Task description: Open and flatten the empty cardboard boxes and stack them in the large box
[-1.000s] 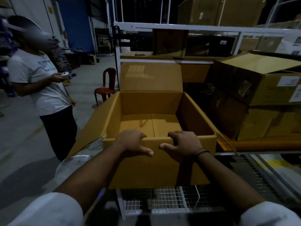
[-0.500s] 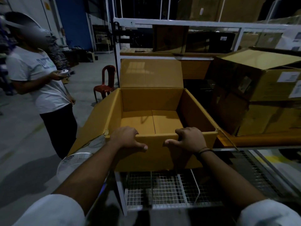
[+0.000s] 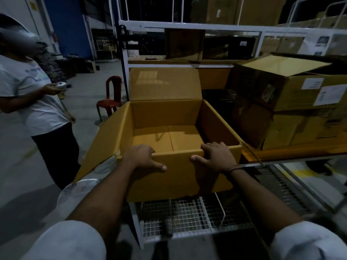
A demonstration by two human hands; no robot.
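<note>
A white rack [image 3: 187, 28] fills the back wall, with stacked cartons [image 3: 293, 119] on its right side. In front stands the open box [image 3: 178, 179], empty, flaps up, resting on a wire shelf [image 3: 187, 216]. A bystander [image 3: 37, 109] waits to the left, near a red chair [image 3: 110, 98]. What looks like a fan guard [image 3: 78, 188] sits low by the box, though it is dim there. The left hand [image 3: 139, 156] and right hand [image 3: 217, 156] both grip the box's near rim, fingers hooked inside, thumbs pressed on the outer wall.

Dim warehouse, red chair [image 3: 110, 98], grey floor [image 3: 18, 166]
</note>
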